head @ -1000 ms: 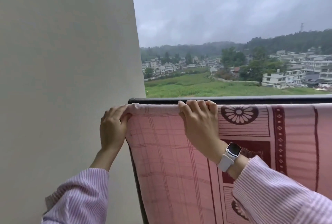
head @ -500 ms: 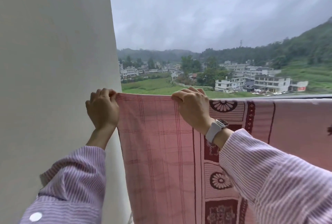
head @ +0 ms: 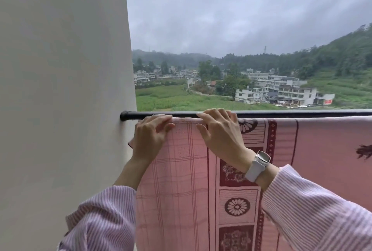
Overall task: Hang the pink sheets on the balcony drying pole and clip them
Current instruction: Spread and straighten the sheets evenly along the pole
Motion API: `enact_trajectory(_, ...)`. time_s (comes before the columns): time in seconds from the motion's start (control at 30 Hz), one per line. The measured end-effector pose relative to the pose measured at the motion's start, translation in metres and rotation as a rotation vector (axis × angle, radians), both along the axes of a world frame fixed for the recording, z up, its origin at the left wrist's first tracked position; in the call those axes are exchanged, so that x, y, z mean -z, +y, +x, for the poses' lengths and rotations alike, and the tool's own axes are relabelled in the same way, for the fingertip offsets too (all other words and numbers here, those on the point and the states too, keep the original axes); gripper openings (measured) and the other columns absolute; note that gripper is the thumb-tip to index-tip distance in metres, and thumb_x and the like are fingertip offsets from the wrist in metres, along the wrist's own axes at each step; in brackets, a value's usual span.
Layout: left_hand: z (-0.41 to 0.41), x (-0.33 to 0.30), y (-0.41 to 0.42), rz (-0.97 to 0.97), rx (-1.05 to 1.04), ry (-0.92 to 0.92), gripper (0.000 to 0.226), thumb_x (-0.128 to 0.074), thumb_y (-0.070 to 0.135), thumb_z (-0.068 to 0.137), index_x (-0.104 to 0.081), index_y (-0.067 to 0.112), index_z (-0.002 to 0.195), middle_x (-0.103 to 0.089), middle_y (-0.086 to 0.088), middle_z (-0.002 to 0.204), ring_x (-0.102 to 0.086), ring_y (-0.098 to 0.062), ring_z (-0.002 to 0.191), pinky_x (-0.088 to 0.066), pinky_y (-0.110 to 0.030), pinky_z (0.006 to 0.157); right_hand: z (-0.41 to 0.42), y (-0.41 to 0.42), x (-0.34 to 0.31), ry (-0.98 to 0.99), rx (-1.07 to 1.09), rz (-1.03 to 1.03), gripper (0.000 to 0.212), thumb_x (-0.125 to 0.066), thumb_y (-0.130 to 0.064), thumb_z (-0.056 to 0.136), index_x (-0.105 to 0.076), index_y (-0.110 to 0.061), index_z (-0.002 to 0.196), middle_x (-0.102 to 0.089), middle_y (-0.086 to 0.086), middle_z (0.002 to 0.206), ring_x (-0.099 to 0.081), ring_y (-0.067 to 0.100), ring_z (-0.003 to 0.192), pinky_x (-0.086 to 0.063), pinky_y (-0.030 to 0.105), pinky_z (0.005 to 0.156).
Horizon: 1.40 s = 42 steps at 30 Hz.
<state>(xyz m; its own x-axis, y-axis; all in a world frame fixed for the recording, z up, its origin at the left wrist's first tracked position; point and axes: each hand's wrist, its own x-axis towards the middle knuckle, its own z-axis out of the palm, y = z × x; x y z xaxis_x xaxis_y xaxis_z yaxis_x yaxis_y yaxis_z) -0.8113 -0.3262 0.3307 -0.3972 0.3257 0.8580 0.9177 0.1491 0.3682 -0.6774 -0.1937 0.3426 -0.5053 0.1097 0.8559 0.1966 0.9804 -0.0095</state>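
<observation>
Both your hands lie on the top edge of the pink sheet at the pole

The pink sheet (head: 201,170) hangs over the black drying pole (head: 281,113), its left edge near the white wall (head: 60,89). Your left hand (head: 150,140) rests on the sheet's corner, fingers nearly straight; your right hand (head: 219,134), a white watch (head: 258,165) on its wrist, presses the fold, fingers lightly curved over the top, gripping nothing

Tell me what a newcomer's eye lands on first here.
The pink sheet draped over the black drying pole fills the lower right. At its top edge the left hand and right hand rest on the fabric, a white watch on the right wrist.
</observation>
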Motion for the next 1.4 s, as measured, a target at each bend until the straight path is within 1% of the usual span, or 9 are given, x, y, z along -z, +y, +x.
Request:
enact_trajectory(0.27,0.014,0.006,0.015,0.17,-0.194,0.063,0.004,-0.059,0.005,0.082,-0.062,0.006,0.082,-0.065,-0.011,0.085,-0.058,-0.033,0.084,-0.038,-0.041,0.081,0.04,0.051,0.002,0.041,0.057,-0.167,0.019,-0.059,-0.024,0.085,-0.064,-0.012,0.1,-0.061,0.002,0.1,-0.05,0.021,0.098,-0.031,0.039,0.089)
enact_trajectory(0.43,0.03,0.002,0.023,-0.055,-0.198,0.26,0.019,-0.051,0.027,0.086,-0.063,0.014,0.093,-0.066,-0.001,0.1,-0.056,-0.023,0.096,-0.027,-0.041,0.096,0.033,0.044,-0.007,0.061,-0.003,-0.236,0.005,-0.058,-0.011,0.085,-0.061,-0.012,0.081,-0.059,-0.003,0.09,-0.045,0.016,0.09,-0.028,0.03,0.08)
enact_trajectory(0.5,0.035,0.0,0.033,-0.134,-0.143,0.308,0.02,-0.057,0.028,0.085,-0.065,0.016,0.098,-0.067,0.001,0.101,-0.058,-0.021,0.097,-0.03,-0.043,0.096,0.027,0.036,-0.009,0.007,0.003,-0.161,0.006,-0.055,-0.01,0.086,-0.061,-0.01,0.084,-0.06,0.001,0.09,-0.045,0.018,0.09,-0.032,0.033,0.081)
enact_trajectory(0.77,0.042,-0.003,0.037,0.067,-0.038,0.11,0.005,-0.071,0.011,0.074,-0.067,0.013,0.076,-0.07,0.0,0.082,-0.058,-0.015,0.08,-0.023,-0.028,0.083,0.034,0.039,-0.005,-0.023,-0.023,-0.131,0.025,-0.055,-0.025,0.088,-0.06,-0.012,0.109,-0.058,0.003,0.107,-0.048,0.02,0.102,-0.033,0.034,0.089)
enact_trajectory(0.9,0.043,-0.013,0.029,0.02,-0.119,0.16,0.003,-0.067,0.008,0.078,-0.066,0.009,0.081,-0.071,-0.006,0.082,-0.061,-0.022,0.079,-0.023,-0.03,0.097,0.055,0.062,0.002,-0.07,0.061,-0.055,0.035,-0.059,-0.034,0.085,-0.059,-0.014,0.114,-0.062,0.004,0.109,-0.053,0.023,0.1,-0.03,0.035,0.09)
enact_trajectory(1.0,0.039,-0.013,0.024,-0.032,-0.118,0.171,0.009,-0.064,0.007,0.08,-0.062,0.008,0.088,-0.067,-0.008,0.105,-0.059,-0.027,0.098,-0.025,-0.042,0.105,0.059,0.067,0.004,-0.055,0.078,0.015,0.034,-0.058,-0.028,0.085,-0.058,-0.013,0.116,-0.062,0.006,0.112,-0.055,0.027,0.104,-0.03,0.044,0.098)
enact_trajectory(1.17,0.02,0.028,0.005,-0.074,-0.06,-0.226,0.067,-0.067,0.036,0.077,-0.035,0.014,0.132,-0.043,-0.008,0.137,-0.04,-0.027,0.125,-0.026,-0.055,0.106,0.055,0.051,0.047,-0.046,0.062,0.093,0.05,-0.045,-0.015,0.082,-0.043,-0.015,0.132,-0.041,0.016,0.139,-0.031,0.03,0.132,-0.013,0.056,0.111)
enact_trajectory(1.33,-0.012,0.067,-0.027,-0.029,0.065,-0.781,0.109,-0.053,0.082,0.056,-0.016,0.024,0.14,-0.03,-0.007,0.147,-0.035,-0.024,0.131,-0.033,-0.053,0.103,0.038,0.017,0.097,-0.133,-0.006,0.096,0.052,-0.042,-0.013,0.083,-0.039,-0.016,0.135,-0.028,0.017,0.147,-0.016,0.029,0.139,-0.012,0.057,0.111)
enact_trajectory(1.4,-0.023,0.079,-0.039,-0.081,0.077,-1.008,0.111,-0.046,0.09,0.052,-0.029,0.021,0.138,-0.04,-0.008,0.141,-0.045,-0.027,0.123,-0.039,-0.055,0.097,0.031,0.007,0.111,-0.213,0.007,0.112,0.052,-0.039,-0.015,0.083,-0.036,-0.016,0.136,-0.028,0.017,0.147,-0.018,0.03,0.138,-0.015,0.057,0.11)
